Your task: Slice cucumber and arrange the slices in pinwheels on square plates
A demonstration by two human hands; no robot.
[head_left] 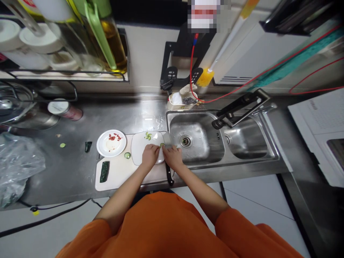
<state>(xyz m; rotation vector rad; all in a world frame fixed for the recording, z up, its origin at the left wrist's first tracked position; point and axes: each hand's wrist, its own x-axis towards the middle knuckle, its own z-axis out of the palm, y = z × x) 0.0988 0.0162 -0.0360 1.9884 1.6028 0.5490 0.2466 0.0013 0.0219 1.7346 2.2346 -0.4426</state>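
Observation:
My left hand [150,156] and my right hand [173,157] meet over the right side of a white square plate [138,150]. Between their fingertips is a small green cucumber slice [162,145], which both hands pinch. More cucumber slices [148,135] lie fanned together at the plate's far edge. The plate rests on a pale cutting board [120,177]. A knife [170,175] lies by the board's right end with its black handle toward me; my right hand is just above it. A small stack of cucumber slices [127,155] sits left of the plate.
A cucumber piece [104,171] lies on the board's left end. Beside it, a round white plate [111,153] holds red bits. A cucumber end [88,146] and a plastic bag [18,165] lie further left. The double sink [199,159] is to the right.

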